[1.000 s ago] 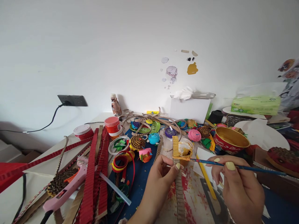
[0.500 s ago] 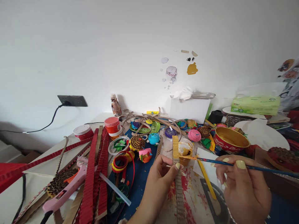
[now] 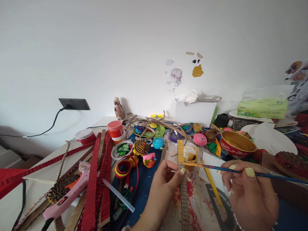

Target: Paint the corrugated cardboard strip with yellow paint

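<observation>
Step in hand, as it appears: brushing yellow paint onto a corrugated strip [image 3: 184, 194]; upper end yellow, lower length plain brown.
Left hand [image 3: 168, 181]: yours, closed, pinching the strip just below its painted part, that end upright, above the worktop [image 3: 199, 200].
Right hand [image 3: 251, 187]: yours, fingers closed round a paintbrush [image 3: 213, 167], tip at the strip's right edge; contact uncertain.
Paint tub [image 3: 190, 150]: open, just right of the strip's yellow end.
Next move, in judgement: calls for your steady left pinch and light strokes.
</observation>
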`<state>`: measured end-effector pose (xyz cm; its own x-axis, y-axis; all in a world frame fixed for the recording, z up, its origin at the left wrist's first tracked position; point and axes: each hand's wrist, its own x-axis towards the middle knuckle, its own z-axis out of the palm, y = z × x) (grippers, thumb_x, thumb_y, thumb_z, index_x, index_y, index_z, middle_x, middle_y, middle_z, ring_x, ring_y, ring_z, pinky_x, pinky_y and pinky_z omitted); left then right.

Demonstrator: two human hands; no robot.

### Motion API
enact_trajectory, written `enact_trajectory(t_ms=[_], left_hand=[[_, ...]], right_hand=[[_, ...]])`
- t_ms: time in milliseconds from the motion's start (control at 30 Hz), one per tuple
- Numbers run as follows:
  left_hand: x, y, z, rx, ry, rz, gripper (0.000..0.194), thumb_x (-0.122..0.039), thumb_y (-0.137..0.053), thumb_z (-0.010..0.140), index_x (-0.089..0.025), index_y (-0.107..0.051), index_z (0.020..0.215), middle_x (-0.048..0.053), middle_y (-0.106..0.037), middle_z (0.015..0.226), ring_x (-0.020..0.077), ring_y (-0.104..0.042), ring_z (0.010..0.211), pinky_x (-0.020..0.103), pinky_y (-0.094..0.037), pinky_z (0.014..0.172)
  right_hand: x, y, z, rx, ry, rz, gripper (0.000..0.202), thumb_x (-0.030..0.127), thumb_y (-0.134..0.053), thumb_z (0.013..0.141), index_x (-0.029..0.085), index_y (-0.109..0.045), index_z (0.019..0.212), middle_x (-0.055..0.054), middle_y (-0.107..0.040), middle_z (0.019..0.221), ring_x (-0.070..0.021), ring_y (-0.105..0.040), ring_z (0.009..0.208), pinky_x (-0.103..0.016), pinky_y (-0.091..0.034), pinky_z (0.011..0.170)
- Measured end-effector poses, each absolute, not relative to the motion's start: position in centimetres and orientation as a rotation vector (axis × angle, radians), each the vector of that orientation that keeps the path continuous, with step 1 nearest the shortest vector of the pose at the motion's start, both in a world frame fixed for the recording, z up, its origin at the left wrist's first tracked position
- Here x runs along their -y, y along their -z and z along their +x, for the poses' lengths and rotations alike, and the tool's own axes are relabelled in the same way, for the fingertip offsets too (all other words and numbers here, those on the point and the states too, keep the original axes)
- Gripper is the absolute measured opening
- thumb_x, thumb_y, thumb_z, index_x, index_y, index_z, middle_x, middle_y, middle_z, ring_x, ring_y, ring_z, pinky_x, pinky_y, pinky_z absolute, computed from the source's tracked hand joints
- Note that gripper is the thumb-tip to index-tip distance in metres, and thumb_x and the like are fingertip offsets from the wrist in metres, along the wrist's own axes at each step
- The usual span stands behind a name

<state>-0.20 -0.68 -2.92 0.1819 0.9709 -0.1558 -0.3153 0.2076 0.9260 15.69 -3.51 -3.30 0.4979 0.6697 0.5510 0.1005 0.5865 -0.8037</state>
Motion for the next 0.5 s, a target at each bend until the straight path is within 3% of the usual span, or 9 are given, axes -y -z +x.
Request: enact_trajectory(t_ms=[133, 300, 500], left_hand=[[0.7, 2.7, -0.2, -0.928, -1.113, 0.892, 0.038, -0.042, -0.077, 0.059, -0.017, -0.049, 0.067, -0.006, -0.055, 0.062, 0.0085, -0.043, 0.06, 0.021, -0.031, 0.058], [0.7, 3.0, -0.2, -0.919, -1.12, 0.892, 0.038, -0.043, -0.077, 0.059, -0.017, -0.05, 0.067, -0.005, -0.056, 0.064, 0.0091, -0.044, 0.061, 0.021, -0.032, 0.059], [0.6, 3.0, -0.1, -0.964, -1.125, 0.914, 0.04, -0.045, -0.077, 0.058, -0.018, -0.05, 0.066, -0.006, -0.054, 0.062, 0.0096, -0.042, 0.061, 0.022, -0.031, 0.059]], right_hand=[[3.5, 3.4, 15.8, 1.054, -0.385, -0.955, 0.016, 0.029, -0.046, 0.09, 0.023, -0.059, 0.083, 0.002, -0.058, 0.072, -0.008, -0.047, 0.046, -0.03, -0.037, 0.052], [3.2, 3.1, 15.9, 0.88, -0.401, -0.97, 0.016, 0.032, -0.048, 0.089, 0.025, -0.057, 0.078, 0.003, -0.056, 0.072, -0.0089, -0.046, 0.045, -0.029, -0.033, 0.047], [2.2, 3.2, 16.9, 0.89, -0.383, -1.094, 0.02, 0.04, -0.049, 0.088, 0.022, -0.055, 0.081, 0.002, -0.057, 0.064, -0.0096, -0.045, 0.046, -0.028, -0.036, 0.047]])
